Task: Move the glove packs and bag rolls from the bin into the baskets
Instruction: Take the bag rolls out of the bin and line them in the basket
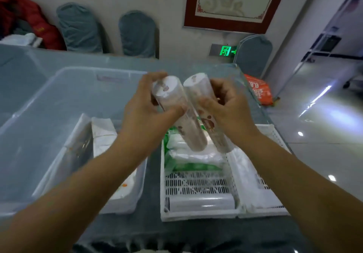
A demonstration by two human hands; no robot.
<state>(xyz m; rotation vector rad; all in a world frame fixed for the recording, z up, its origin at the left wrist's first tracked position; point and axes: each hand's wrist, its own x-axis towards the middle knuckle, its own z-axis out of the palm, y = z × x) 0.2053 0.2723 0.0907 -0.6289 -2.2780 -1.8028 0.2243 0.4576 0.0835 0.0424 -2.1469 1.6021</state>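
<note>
Near tabletop edge: white slotted plastic baskets, already part-filled with green-and-white glove packs. Above them, left hand grips one clear-wrapped bag roll, right hand grips another. Rolls touch and the wrap looks slick, so one could slip or roll off the packs. Clear plastic bin sits at the left edge.

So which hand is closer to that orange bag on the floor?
Right. The right hand holds a roll just left of the orange bag; the left hand is farther left, over the clear bin.
</note>
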